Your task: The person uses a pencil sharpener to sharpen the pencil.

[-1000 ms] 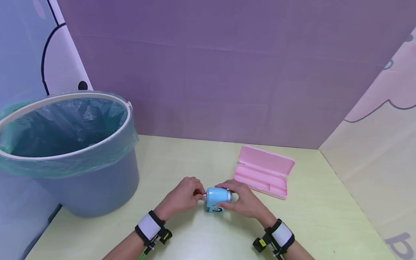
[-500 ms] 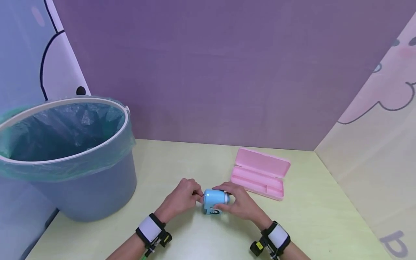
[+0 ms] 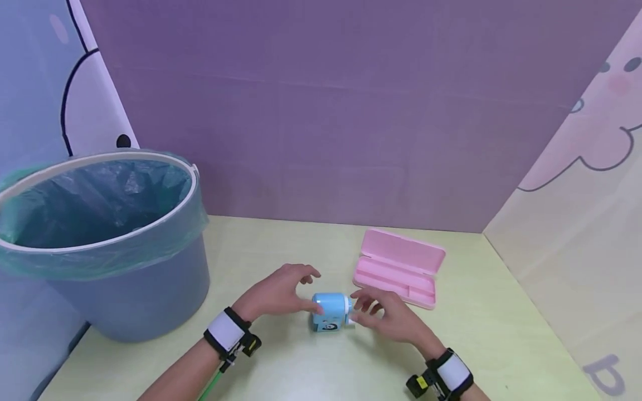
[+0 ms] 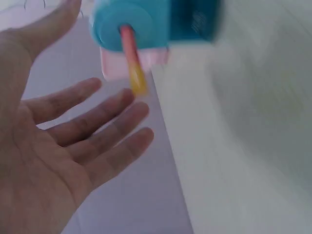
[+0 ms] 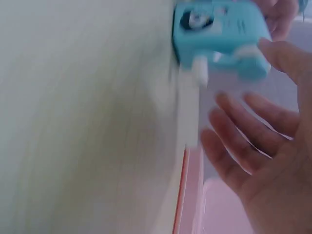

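Note:
A light blue crank pencil sharpener (image 3: 328,305) with a printed cartoon face sits on the table between both hands. From the hole in its end sticks a pencil (image 4: 132,61), pinkish near the hole and yellow farther out. My left hand (image 3: 281,289) is at that end, fingers spread and apart from the pencil; its thumb lies close to the sharpener. On the other side, my right hand (image 3: 393,317) is beside the crank with its white knob (image 5: 200,71). The right fingers are loosely bent around nothing; whether the thumb touches the sharpener I cannot tell.
A pink pencil case (image 3: 403,250) lies with its lid raised, just behind the right hand. At the left stands a large blue-grey bucket (image 3: 160,284) lined with a green bag. A purple wall (image 3: 321,139) closes off the table's back edge.
My left hand has let go of the pencil and spread its fingers. The right hand has loosened from the sharpener's body and shifted right to the crank side.

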`<state>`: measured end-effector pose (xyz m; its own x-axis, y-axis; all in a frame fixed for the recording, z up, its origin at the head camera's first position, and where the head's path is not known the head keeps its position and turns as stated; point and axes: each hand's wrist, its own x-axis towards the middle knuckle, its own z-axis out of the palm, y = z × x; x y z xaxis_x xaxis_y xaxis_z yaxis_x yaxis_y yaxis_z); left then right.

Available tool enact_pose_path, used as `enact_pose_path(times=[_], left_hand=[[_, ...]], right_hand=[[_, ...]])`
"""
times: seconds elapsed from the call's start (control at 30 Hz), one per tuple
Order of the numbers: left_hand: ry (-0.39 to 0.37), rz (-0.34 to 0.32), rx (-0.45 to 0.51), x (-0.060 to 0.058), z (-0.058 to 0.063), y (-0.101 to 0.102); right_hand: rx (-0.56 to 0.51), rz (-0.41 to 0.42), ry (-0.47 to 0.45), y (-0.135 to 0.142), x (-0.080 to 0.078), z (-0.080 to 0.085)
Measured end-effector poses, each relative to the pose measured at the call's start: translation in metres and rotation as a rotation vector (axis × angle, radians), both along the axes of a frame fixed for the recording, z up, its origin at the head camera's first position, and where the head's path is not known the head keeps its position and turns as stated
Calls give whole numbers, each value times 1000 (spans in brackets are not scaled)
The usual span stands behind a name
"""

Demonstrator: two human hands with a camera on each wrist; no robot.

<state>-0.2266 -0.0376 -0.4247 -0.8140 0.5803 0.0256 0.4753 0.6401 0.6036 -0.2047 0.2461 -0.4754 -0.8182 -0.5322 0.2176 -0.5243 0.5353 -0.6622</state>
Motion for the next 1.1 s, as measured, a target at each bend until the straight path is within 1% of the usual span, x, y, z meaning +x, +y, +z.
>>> enact_pose_path(times=[0.03,0.1,0.17,0.27,0.37,0.5,0.7,0.87,1.0,1.1], left_hand=[[1,-19,-19,1,1,7],[4,-51,-68,3,0,22],[23,-72,-135,5,-2,35],[44,-61,-218,8,-4,51],[47,-33,-262,8,-2,61],[46,-18,-289,5,1,66],[58,-9,-287,0,0,69],[105,-37,-285,0,-2,68],[139,-38,-290,-1,-6,69],[147,-30,-291,-2,-7,70]], right_hand=[[23,8,-2,4,0,-2],[68,49,-16,8,0,-6],[119,95,-20,6,0,-11],[170,129,-24,-1,1,-16],[207,122,7,-5,4,-17],[233,123,57,-6,7,-16],[289,144,120,-4,7,-15],[295,187,120,-4,7,-16],[269,230,121,-4,7,-16],[252,248,106,-2,6,-16]])
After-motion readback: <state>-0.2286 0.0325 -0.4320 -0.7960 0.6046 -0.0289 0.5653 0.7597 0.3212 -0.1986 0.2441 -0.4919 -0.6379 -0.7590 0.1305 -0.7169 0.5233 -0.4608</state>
